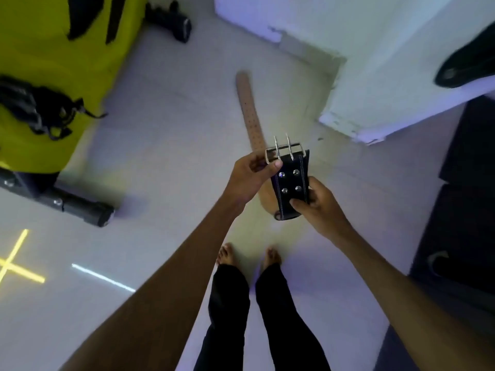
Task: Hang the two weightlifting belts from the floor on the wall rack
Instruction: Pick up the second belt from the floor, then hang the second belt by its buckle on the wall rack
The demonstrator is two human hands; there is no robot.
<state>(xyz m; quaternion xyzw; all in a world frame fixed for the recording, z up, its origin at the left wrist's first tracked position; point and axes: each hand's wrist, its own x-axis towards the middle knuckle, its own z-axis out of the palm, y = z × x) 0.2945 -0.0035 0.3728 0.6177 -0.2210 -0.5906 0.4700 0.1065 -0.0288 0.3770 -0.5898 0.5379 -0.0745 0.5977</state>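
Belt in hand: a black leather weightlifting belt with a silver two-prong buckle [290, 180] is lifted off the pale tiled floor [160, 145] and held in front of the body, buckle end uppermost; its tan inner face [250, 113] trails away from the hands toward the white wall corner, and whether the far tip touches the floor cannot be told.
Left hand [251, 178]: grip pinched on the side of the metal buckle frame, thumb and fingers closed round it.
Right hand [318, 202]: grip clenched on the riveted black section just below the buckle, thumb on the front face.
Second belt: not surely identified — dark strap shapes lie on the yellow padded surface [53, 76] at upper left, and a dark rounded thing [466, 65] sits at the right edge, but neither can be called the other belt with confidence.
Wall rack: not in view; the camera looks down at bare feet and floor.
Done so far: judging by this view, the first belt is picked up and nothing is hung.
Left to do: carry this belt to the rack and hook it on — then fetch and hang the second one.
Progress estimate: early, well under half.
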